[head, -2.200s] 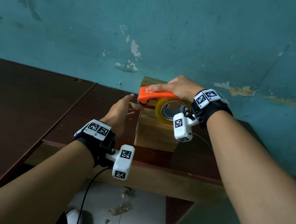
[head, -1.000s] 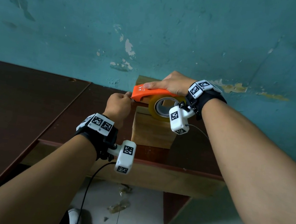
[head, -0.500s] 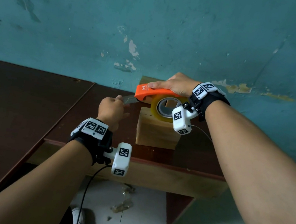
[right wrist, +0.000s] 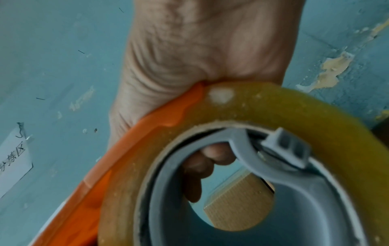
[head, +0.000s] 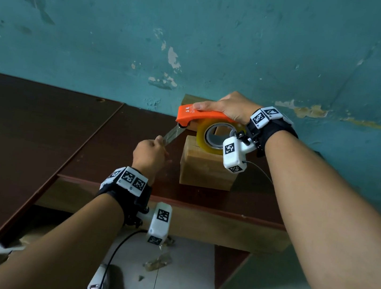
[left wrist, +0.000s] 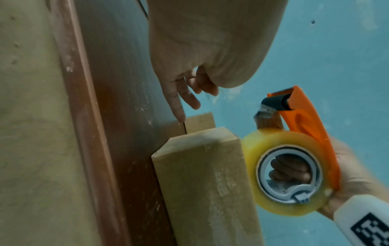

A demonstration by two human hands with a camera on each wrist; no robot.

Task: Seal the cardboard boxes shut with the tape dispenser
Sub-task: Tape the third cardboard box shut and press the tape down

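Two hands were engaged: our right hand gripped the orange dispenser above the box on the table; our left hand pinched the tape end, drawn out beside the box. We judged the seam untaped. Next, the end needs pressing onto the box.

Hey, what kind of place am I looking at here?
Probably a rough storeroom or packing workspace: a teal wall with peeling paint, a worn brown table, and a cardboard box being taped with an orange dispenser.
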